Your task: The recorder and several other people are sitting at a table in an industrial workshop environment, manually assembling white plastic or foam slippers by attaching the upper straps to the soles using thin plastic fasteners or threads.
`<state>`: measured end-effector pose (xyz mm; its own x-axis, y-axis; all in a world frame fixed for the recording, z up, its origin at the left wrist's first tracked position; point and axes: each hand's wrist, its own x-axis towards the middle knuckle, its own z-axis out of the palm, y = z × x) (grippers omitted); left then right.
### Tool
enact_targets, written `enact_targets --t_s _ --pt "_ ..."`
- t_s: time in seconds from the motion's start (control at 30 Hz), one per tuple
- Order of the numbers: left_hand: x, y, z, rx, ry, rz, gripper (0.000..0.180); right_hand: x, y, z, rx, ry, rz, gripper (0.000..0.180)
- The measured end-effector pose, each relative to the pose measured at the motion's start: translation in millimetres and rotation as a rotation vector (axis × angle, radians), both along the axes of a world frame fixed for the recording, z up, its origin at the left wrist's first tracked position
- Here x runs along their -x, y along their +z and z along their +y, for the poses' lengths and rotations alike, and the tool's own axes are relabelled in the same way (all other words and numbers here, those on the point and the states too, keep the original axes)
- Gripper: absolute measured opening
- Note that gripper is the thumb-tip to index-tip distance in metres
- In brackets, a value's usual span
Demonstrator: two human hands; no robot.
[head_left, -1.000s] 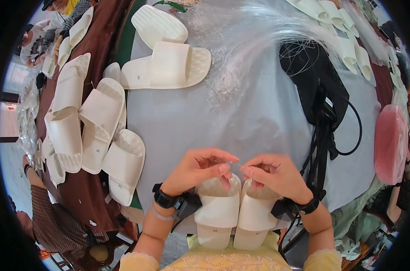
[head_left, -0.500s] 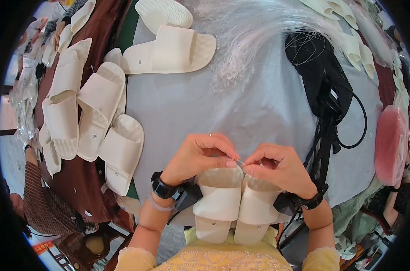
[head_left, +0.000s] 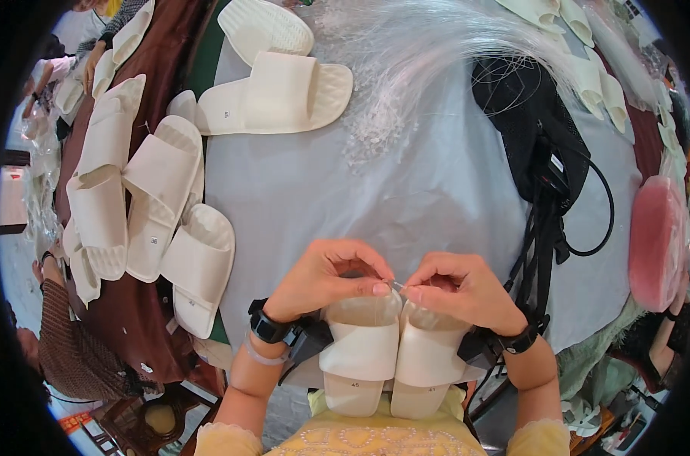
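Two cream slide slippers stand side by side against the table's near edge, soles toward the yellow top I wear: a left slipper (head_left: 358,351) and a right slipper (head_left: 431,354). Above the gap at their far ends my left hand (head_left: 331,275) pinches one end of a thin clear plastic strand (head_left: 397,286) between thumb and fingertips. The other end sits in a similar pinch of my right hand (head_left: 460,287). Most of the strand is hidden or too fine to follow; I cannot tell whether it passes through the slippers. Both wrists carry black straps with small black devices.
A large bunch of clear plastic strands (head_left: 436,38) spreads over the grey cloth (head_left: 299,190). More cream slippers (head_left: 162,171) lie piled at the left. A black mesh pouch (head_left: 539,114) with cables and a wrapped pink bundle (head_left: 655,251) are at the right. Other people sit at both sides.
Both hands sit slightly lower in the picture, still pinching the strand together over the slippers. The whole view has shifted a little; the other slippers look unmoved on the table.
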<state>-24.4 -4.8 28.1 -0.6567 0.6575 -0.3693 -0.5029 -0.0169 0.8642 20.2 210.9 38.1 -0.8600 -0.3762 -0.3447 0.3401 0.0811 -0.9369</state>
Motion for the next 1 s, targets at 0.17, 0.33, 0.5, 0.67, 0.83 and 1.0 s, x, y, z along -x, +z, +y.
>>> enact_targets --t_s 0.17,0.33,0.5,0.67,0.83,1.0 --pt "-2.8 -0.1 1.9 -0.004 0.005 -0.041 0.015 -3.3 -2.0 1.4 0.05 -0.001 -0.042 0.012" --pt "-5.6 -0.4 4.5 0.013 0.013 -0.051 0.018 -4.3 -1.8 4.3 0.013 0.016 -0.057 0.014" --pt "-0.4 -1.1 3.9 0.022 0.0 -0.044 0.019 -0.7 -2.3 2.5 0.027 -0.011 -0.052 0.015" --pt "7.8 -1.4 -6.7 -0.005 -0.038 0.016 0.014 10.3 -1.1 -4.6 0.028 0.011 -0.032 0.015" --pt "-1.2 2.4 -5.9 0.073 -0.07 0.141 0.012 4.1 6.0 -5.5 -0.196 0.061 0.041 0.017" --pt "-13.9 -16.3 9.5 -0.109 -0.086 0.08 0.017 -20.4 -3.1 -5.2 -0.114 -0.202 -0.104 0.009"
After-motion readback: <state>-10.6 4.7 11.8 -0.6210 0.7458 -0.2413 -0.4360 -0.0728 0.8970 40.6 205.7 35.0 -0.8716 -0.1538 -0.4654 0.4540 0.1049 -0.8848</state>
